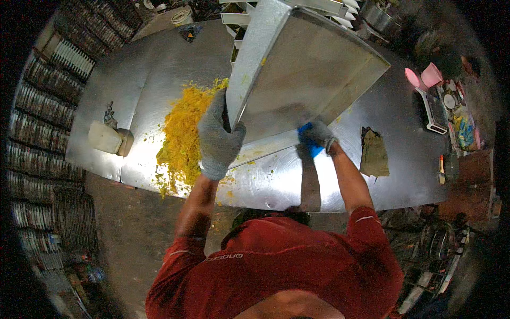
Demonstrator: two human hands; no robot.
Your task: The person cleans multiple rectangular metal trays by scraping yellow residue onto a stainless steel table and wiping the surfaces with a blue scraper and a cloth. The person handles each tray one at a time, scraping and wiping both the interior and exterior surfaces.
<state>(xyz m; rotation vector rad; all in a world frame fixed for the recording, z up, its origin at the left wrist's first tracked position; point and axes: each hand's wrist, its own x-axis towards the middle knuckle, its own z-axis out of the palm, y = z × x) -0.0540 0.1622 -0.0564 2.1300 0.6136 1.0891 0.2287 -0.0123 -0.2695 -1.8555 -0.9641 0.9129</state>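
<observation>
My left hand (221, 137), in a grey knitted glove, grips the near left corner of a large metal tray (303, 63), which is held tilted above the steel table. My right hand (318, 135), gloved too, holds a blue scraper or similar flat tool (307, 137) at the tray's near wall. Its fingers are partly blurred. Beside my left hand a heap of yellow-orange shredded material (183, 127) with green bits lies on the table. Loose crumbs are scattered below the tray.
A whitish plastic container (104, 137) stands at the table's left. On the right lie a dark, ragged-edged cloth or sheet (373, 153), a brush (441, 169), a scale (432, 111) and a pink cup (431, 75). Stacked trays (239, 18) stand behind; filled racks (44, 127) line the left.
</observation>
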